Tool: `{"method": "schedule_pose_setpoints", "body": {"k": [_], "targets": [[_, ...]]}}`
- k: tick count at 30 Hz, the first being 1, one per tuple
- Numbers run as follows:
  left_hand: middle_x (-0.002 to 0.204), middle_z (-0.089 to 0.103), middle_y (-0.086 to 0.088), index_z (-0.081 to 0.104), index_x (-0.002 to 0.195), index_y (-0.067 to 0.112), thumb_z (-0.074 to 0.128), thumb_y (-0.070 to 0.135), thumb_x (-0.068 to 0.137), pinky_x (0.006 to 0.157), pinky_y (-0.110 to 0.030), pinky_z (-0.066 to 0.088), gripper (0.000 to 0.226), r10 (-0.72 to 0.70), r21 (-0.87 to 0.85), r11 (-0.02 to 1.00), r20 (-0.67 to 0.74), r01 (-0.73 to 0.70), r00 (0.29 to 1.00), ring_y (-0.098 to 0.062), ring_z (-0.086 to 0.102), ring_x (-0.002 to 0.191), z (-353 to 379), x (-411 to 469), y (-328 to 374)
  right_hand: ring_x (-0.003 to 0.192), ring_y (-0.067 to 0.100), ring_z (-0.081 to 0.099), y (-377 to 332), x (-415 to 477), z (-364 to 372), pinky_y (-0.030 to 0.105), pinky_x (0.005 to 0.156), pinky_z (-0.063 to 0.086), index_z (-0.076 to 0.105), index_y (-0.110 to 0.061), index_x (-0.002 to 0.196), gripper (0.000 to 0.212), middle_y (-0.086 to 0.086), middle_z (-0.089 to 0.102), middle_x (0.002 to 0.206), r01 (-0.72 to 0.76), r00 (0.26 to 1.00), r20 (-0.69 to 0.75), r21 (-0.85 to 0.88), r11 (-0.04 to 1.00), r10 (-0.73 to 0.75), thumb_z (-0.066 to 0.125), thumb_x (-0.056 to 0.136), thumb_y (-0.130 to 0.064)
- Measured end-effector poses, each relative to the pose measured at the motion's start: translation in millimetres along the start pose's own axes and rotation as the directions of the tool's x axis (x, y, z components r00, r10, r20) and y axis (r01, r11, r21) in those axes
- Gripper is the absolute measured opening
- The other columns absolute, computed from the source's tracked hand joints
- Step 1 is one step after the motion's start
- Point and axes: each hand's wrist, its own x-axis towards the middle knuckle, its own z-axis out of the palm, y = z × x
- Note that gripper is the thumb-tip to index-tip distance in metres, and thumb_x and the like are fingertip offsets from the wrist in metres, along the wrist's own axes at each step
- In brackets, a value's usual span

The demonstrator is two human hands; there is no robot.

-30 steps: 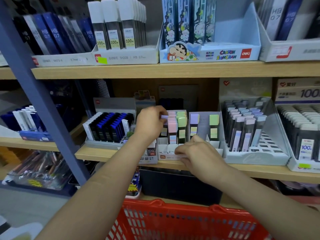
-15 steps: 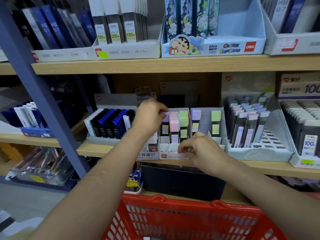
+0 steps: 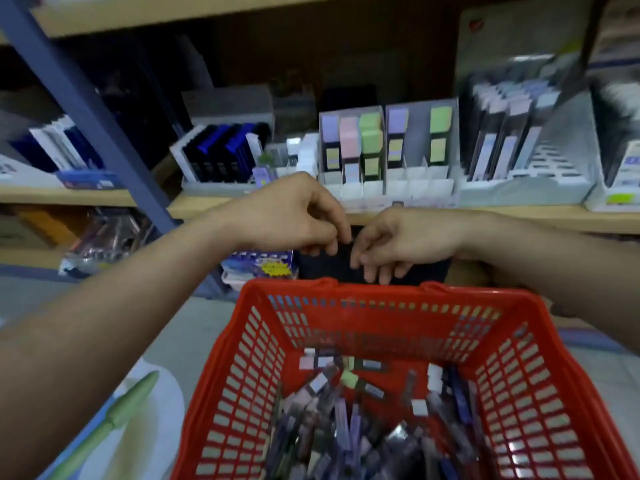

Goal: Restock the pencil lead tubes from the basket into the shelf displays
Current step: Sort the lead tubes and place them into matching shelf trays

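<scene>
Frame blurred by motion throughout.

Lower left: green pen (image 3: pixel 114 414) lying on a white surface, detail unclear.

Upper left: blue shelf upright (image 3: pixel 86 109) slants across the wooden shelf (image 3: pixel 519 216). Just right of it, a tray of black-and-blue lead tubes (image 3: pixel 221 154) stands on that shelf.

Centre: left hand (image 3: pixel 294 216) in front of the shelf edge, above the basket's far rim. Fingers curled down with tips bunched together; cannot tell whether anything is pinched between them. Its fingertips nearly meet those of the right hand.

Behind the hands: white display box (image 3: pixel 351 192) with pastel-capped lead tubes (image 3: pixel 349 140) upright in purple, pink and green columns; the neighbouring display box (image 3: pixel 420 188) holds one purple and one green column, front slots bare.

Lower centre: red basket (image 3: pixel 294 285), mesh walls. Loose lead tubes (image 3: pixel 346 427) heaped on its floor, lying at all angles.

Right of centre: right hand (image 3: pixel 405 240) over the basket's far rim, fingers hanging loose and slightly spread, nothing seen in them.

Right: grey slotted tray (image 3: pixel 519 188) with dark tubes, front rows unfilled.
</scene>
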Motion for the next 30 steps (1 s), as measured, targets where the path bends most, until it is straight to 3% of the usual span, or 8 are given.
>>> {"method": "schedule_pose_setpoints", "body": {"k": [8, 11, 13, 17, 20, 23, 26, 30], "targets": [[0.083, 0.068, 0.001, 0.072, 0.097, 0.012, 0.055, 0.004, 0.089, 0.072, -0.025, 0.051, 0.021, -0.265, 0.166, 0.961, 0.326, 0.221, 0.908, -0.014, 0.064, 0.077, 131, -16, -90, 0.107, 0.03, 0.066, 77, 32, 126, 0.038, 0.084, 0.058, 0.06, -0.012, 0.116, 0.019, 0.015, 0.065, 0.118, -0.373, 0.903, 0.247, 0.039, 0.927, 0.353, 0.049, 0.101, -0.016], [0.095, 0.061, -0.012, 0.067, 0.1, 0.014, 0.054, 0.014, 0.093, 0.069, -0.028, 0.04, 0.015, -0.375, 0.348, 0.905, 0.386, 0.243, 0.843, -0.022, 0.055, 0.083, 185, -25, -131, 0.074, 0.023, 0.064, 111, 44, 164, 0.033, 0.062, 0.055, 0.062, -0.002, 0.12, 0.029, 0.012, 0.064, 0.097, -0.466, 0.877, 0.171, 0.076, 0.882, 0.449, 0.05, 0.101, -0.019], [0.102, 0.059, -0.017, 0.06, 0.106, 0.004, 0.056, 0.022, 0.094, 0.074, -0.03, 0.041, 0.023, -0.445, 0.422, 0.866, 0.403, 0.269, 0.8, -0.029, 0.056, 0.094, 215, -32, -153, 0.06, 0.024, 0.06, 130, 48, 184, 0.03, 0.053, 0.051, 0.06, 0.002, 0.116, 0.031, 0.014, 0.061, 0.087, -0.564, 0.826, 0.16, 0.231, 0.793, 0.541, 0.051, 0.1, -0.022], [0.111, 0.057, -0.017, 0.045, 0.127, 0.002, 0.062, 0.043, 0.09, 0.088, -0.045, 0.049, 0.057, -0.523, 0.414, 0.841, 0.46, 0.348, 0.718, -0.033, 0.057, 0.104, 257, -43, -174, 0.095, 0.038, 0.064, 146, 50, 222, 0.051, 0.081, 0.055, 0.057, -0.008, 0.105, 0.042, 0.017, 0.062, 0.104, -0.714, 0.695, 0.337, 0.426, 0.555, 0.635, 0.054, 0.095, -0.049], [0.135, 0.046, -0.018, 0.028, 0.142, 0.001, 0.066, 0.054, 0.082, 0.099, -0.047, 0.041, 0.089, -0.52, 0.442, 0.823, 0.328, 0.358, 0.789, -0.036, 0.047, 0.12, 272, -46, -174, 0.101, 0.035, 0.059, 144, 53, 244, 0.048, 0.081, 0.049, 0.055, -0.007, 0.107, 0.043, 0.014, 0.059, 0.105, -0.722, 0.676, 0.469, 0.574, 0.385, 0.568, 0.049, 0.097, -0.049], [0.145, 0.036, -0.019, 0.017, 0.15, 0.011, 0.078, 0.042, 0.076, 0.097, -0.043, 0.042, 0.101, -0.52, 0.272, 0.846, 0.228, 0.459, 0.823, -0.039, 0.042, 0.127, 276, -48, -175, 0.078, 0.028, 0.059, 137, 56, 260, 0.036, 0.07, 0.046, 0.057, -0.012, 0.092, 0.029, 0.009, 0.061, 0.085, -0.65, 0.721, 0.434, 0.695, 0.309, 0.54, 0.055, 0.094, -0.04], [0.135, 0.05, -0.012, 0.039, 0.141, 0.012, 0.084, 0.035, 0.07, 0.088, -0.035, 0.047, 0.087, -0.538, 0.101, 0.843, 0.169, 0.529, 0.826, -0.033, 0.051, 0.12, 277, -50, -181, 0.069, 0.027, 0.06, 131, 62, 272, 0.03, 0.061, 0.047, 0.062, -0.008, 0.091, 0.017, 0.015, 0.064, 0.087, -0.552, 0.765, 0.33, 0.778, 0.3, 0.553, 0.061, 0.093, -0.025], [0.102, 0.068, -0.009, 0.066, 0.107, 0.008, 0.079, 0.021, 0.077, 0.078, -0.032, 0.052, 0.036, -0.562, -0.067, 0.799, 0.274, 0.598, 0.781, -0.024, 0.064, 0.093, 275, -51, -176, 0.076, 0.031, 0.064, 124, 68, 285, 0.04, 0.075, 0.053, 0.064, 0.002, 0.092, 0.01, 0.023, 0.065, 0.091, -0.492, 0.816, 0.25, 0.775, 0.397, 0.522, 0.065, 0.091, -0.008]]}}
